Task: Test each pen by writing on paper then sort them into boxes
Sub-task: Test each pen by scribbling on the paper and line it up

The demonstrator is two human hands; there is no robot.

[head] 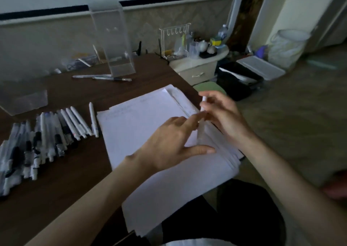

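Pen in hand: white pen [203, 105] was held upright in right hand [223, 114], fingers curled round the barrel, over the right edge of the paper stack [142, 125]. Tip not touching paper as far as visible.
Left hand: left hand [169, 144] lay spread above the paper, fingers loose, index reaching toward the pen's lower end; looked like it held nothing. Blur there, so cap/tip detail can't be told.
Paper: stack of white sheets on the desk [75, 180], overhanging the near edge toward the lap. Faint marks near the top-left of the top sheet; prob. test scribbles, too faint to be sure.
Untested pile: big row of pens [43, 140] lay left of the paper on the desk, mixed white and clear/dark barrels, one white pen [93, 120] apart at the right end, just beside the paper.
Boxes: low clear acrylic box [24, 99] at far left, tall clear acrylic box [114, 43] further back. Contents hard to read through glare; no pens clearly seen inside either.
Loose pens: two pens [105, 77] lay on the desk just in front of the tall box, not in it.
Progress est.: early. Most pens appeared unsorted; current pen looked mid-prep for its test.
Left to do: write w/ this pen, box it, repeat for the whole pile.
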